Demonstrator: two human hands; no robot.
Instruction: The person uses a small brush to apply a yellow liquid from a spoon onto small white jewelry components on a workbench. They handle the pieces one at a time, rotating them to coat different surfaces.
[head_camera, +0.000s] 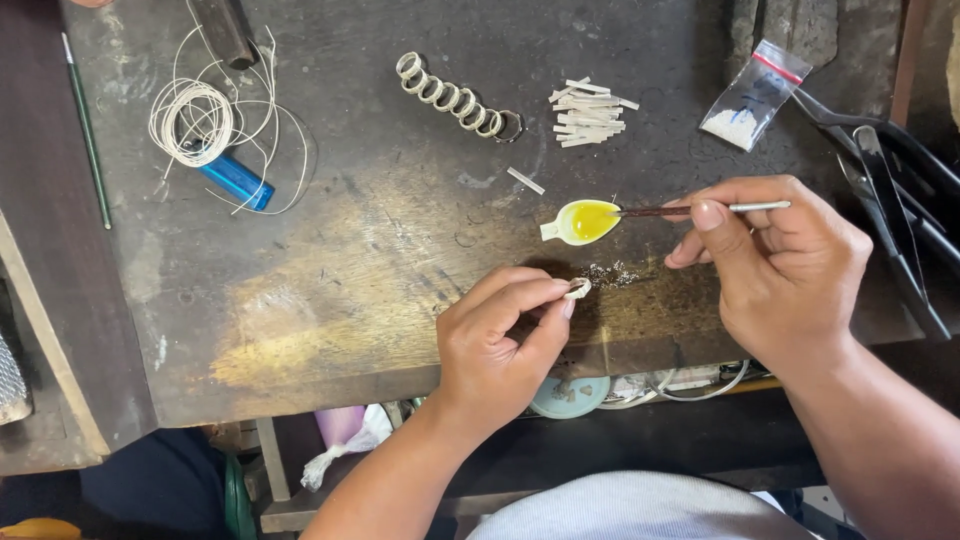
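My left hand (500, 335) pinches a small silver ring (578, 289) between thumb and fingertips, just above the front part of the dark workbench (330, 290). My right hand (775, 265) holds a thin brush (700, 210) level, with its tip dipped in the yellow liquid of a small white spoon-shaped dish (582, 222). The dish lies a little above and right of the ring. Fine silver filings (612, 274) are scattered beside the ring.
A row of silver rings (455, 97) and a pile of short silver strips (588, 112) lie at the back. White wire (195, 120) coils over a blue lighter (235, 180) at left. A small plastic bag of white powder (752, 100) and dark tongs (895, 190) are at right.
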